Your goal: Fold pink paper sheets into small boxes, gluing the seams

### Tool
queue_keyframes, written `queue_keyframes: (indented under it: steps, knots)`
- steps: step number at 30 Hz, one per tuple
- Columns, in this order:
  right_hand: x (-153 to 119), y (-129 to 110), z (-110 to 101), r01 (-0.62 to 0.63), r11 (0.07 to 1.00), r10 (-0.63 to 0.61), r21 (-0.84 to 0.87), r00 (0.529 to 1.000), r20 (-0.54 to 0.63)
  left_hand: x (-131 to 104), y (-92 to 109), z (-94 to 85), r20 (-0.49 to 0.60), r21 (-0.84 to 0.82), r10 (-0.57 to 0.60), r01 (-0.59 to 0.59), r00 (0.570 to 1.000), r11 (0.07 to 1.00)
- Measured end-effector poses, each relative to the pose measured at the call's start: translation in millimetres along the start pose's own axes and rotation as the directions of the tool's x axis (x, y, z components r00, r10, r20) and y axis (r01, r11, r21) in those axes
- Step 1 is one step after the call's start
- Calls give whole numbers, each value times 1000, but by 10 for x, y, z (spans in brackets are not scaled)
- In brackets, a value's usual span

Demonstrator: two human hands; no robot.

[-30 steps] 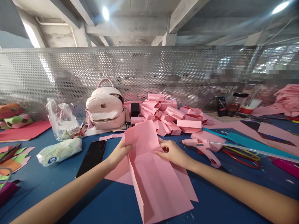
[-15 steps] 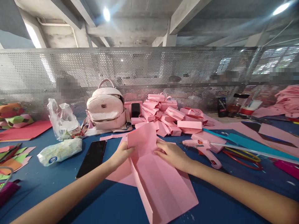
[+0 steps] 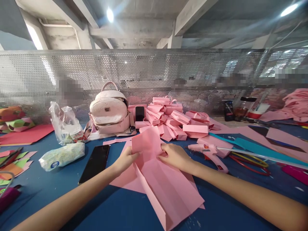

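Note:
Between my hands is a creased sheet of pink paper (image 3: 166,183), its far end bent upward and its left edge folded up. My left hand (image 3: 126,158) is closed on the left side of the raised part, thumb pressed against it. On the right side, my right hand (image 3: 176,157) pinches the same sheet, its fingertips partly hidden by the paper. Under it, more flat pink paper (image 3: 126,181) lies on the blue table (image 3: 101,208). A pink hot glue gun (image 3: 210,154) rests just right of my right hand.
Behind my hands is a heap of folded pink paper pieces (image 3: 168,117), beside a pale pink backpack (image 3: 109,112). To the left lie a black phone (image 3: 95,163), a tissue pack (image 3: 62,156) and scissors (image 3: 11,157). Blue strips (image 3: 260,149) and a perforated metal screen (image 3: 144,70) stand further off.
The near end of the pink sheet has swung slightly to the right and its folds have deepened. My right hand has curled a little tighter; my left hand has barely moved.

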State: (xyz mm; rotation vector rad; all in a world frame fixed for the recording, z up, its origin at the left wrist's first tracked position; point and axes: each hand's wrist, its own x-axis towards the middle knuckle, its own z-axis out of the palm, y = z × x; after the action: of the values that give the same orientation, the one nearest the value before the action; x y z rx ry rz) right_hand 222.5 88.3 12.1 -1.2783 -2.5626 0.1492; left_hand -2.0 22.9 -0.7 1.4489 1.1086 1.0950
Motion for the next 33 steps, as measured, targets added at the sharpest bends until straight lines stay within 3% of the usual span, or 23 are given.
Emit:
queue_keyframes:
  steps: [6, 12, 21, 27, 33]
  knots:
    - [94, 155, 56, -57, 993, 53, 102, 998, 44, 36, -63, -46, -32, -6, 4, -4, 999, 1000]
    - [160, 305, 80, -34, 969, 7, 244, 994, 110, 56, -91, -76, -100, -7, -11, 11, 995, 1000]
    - [35, 100, -34, -2, 967, 24, 256, 996, -83, 51, -58, -61, -88, -48, -29, 24, 996, 999]
    - [46, 180, 16, 72, 930, 9, 360, 976, -218, 79, -133, -108, -76, -92, -75, 68, 994, 993]
    - [30, 207, -103, 188, 887, -145, 421, 980, -133, 143, -220, -261, -19, -138, -81, 78, 997, 987]
